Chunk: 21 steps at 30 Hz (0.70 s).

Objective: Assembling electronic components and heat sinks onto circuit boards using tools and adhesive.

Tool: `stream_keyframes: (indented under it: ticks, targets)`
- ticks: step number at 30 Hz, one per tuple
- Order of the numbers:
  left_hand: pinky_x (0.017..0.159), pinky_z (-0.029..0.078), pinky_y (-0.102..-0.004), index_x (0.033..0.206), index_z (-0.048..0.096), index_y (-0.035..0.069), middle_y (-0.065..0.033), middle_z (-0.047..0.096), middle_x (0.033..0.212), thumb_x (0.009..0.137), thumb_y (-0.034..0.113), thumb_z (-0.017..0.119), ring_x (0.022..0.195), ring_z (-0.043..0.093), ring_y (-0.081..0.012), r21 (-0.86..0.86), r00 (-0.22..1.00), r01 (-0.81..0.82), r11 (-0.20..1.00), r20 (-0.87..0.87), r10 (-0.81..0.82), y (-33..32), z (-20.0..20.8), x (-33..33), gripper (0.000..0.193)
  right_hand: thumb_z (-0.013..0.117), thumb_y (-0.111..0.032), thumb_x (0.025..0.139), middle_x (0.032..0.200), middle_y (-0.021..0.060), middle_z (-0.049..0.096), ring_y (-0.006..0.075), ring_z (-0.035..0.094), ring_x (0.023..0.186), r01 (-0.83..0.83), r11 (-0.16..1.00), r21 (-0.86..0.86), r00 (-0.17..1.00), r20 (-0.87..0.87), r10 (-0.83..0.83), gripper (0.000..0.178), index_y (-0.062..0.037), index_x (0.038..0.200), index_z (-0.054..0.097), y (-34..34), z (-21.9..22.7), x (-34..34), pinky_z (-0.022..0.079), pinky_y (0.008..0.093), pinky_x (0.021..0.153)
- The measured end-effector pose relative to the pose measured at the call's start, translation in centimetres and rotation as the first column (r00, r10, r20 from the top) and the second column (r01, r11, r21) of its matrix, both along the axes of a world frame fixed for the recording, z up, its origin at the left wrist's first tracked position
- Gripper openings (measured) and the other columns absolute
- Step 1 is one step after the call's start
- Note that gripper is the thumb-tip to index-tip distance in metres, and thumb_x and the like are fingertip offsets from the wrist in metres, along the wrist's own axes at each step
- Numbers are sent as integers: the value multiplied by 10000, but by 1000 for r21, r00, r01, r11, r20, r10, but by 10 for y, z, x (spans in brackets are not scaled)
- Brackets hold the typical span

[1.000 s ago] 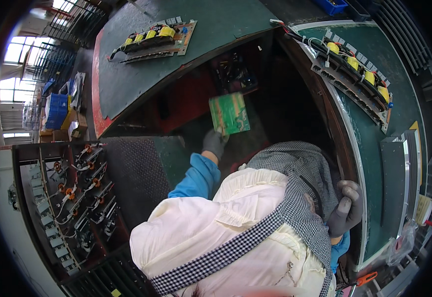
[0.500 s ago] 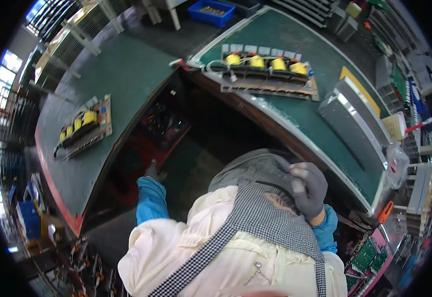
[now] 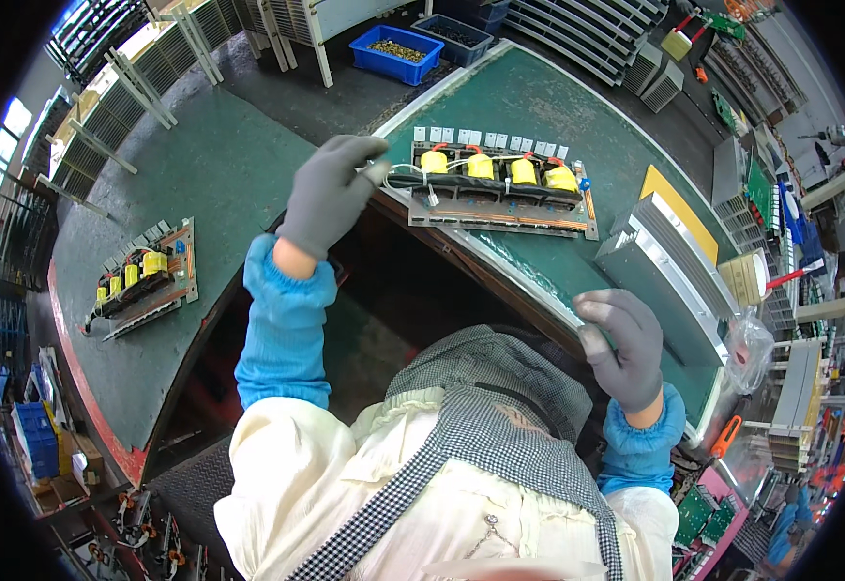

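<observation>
My left hand (image 3: 331, 194), in a grey glove, is raised at the left end of a circuit board (image 3: 500, 215). Its thumb and fingers are apart, close to a white cable loop (image 3: 405, 172) on that board; whether they touch it I cannot tell. The board carries a row of yellow-wrapped coils (image 3: 481, 167), black parts and upright metal tabs along its far edge. My right hand (image 3: 626, 344), also gloved, is open with bent fingers near the front edge of the green bench (image 3: 539, 261), nearest to a long grey metal heatsink (image 3: 669, 281).
A similar coil board (image 3: 151, 276) lies on the green surface at left. Beyond the benches stand a blue bin (image 3: 396, 58) of small brass-coloured parts and a dark bin (image 3: 453, 41). At right are a yellow board (image 3: 679, 213), a plastic bag (image 3: 750, 351) and an orange-handled tool (image 3: 727, 436).
My left hand has risen from low beside the dark gap up to the board's left end. My right hand has moved away from the apron toward the bench, its fingers spreading. The view has shifted.
</observation>
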State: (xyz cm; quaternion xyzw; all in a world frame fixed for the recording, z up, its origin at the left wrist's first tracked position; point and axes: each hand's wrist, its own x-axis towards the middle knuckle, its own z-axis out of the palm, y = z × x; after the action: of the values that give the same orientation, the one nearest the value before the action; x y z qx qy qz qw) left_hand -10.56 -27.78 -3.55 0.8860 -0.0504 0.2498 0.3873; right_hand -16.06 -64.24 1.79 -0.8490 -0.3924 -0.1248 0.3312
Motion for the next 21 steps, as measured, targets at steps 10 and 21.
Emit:
stream_keyframes:
  ticks: [10, 21]
  targets:
    - [813, 502, -367, 1031, 700, 14, -158, 693, 966, 905, 193, 608, 894, 655, -292, 54, 914, 124, 991, -395, -92, -5, -10, 46, 238, 705, -97, 780, 950, 127, 684, 314, 666, 842, -14, 1000, 10, 990, -139, 15, 185, -22, 942, 659, -12, -31, 19, 526, 383, 738]
    - [852, 503, -374, 1141, 664, 46, -162, 687, 1066, 904, 212, 625, 964, 653, -314, -15, 911, 85, 996, -405, -84, -10, -23, 42, 292, 673, -165, 829, 974, 125, 654, 309, 638, 907, -85, 996, 33, 995, 61, 83, 264, -42, 1058, 629, 69, -7, 80, 512, 412, 781]
